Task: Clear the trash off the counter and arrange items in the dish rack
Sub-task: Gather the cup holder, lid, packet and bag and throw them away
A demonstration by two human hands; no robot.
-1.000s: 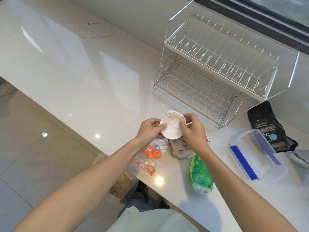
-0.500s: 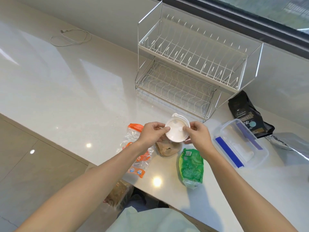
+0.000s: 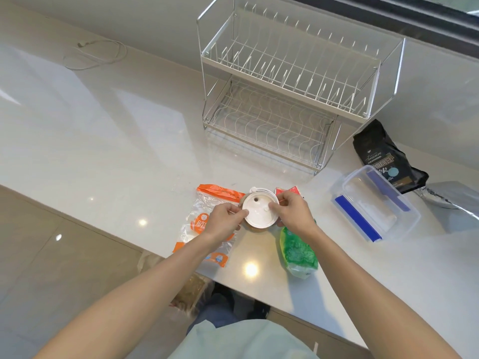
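A round white cup lid sits on top of a brown paper cup, which is mostly hidden beneath it. My left hand pinches the lid's left rim and my right hand pinches its right rim. Under my left hand lies a clear plastic bag with orange print. A green packet lies below my right hand, near the counter's front edge. A small red wrapper peeks out behind the lid. The white two-tier wire dish rack stands empty at the back.
A clear lidded box with blue clips sits to the right, a black coffee bag behind it, and silver foil at far right. A white cable lies far left. A bag with brown contents hangs below the counter edge.
The view has shifted, so the rack and counter items sit more centrally. Both hands have stayed on the lid and lowered slightly towards the counter.
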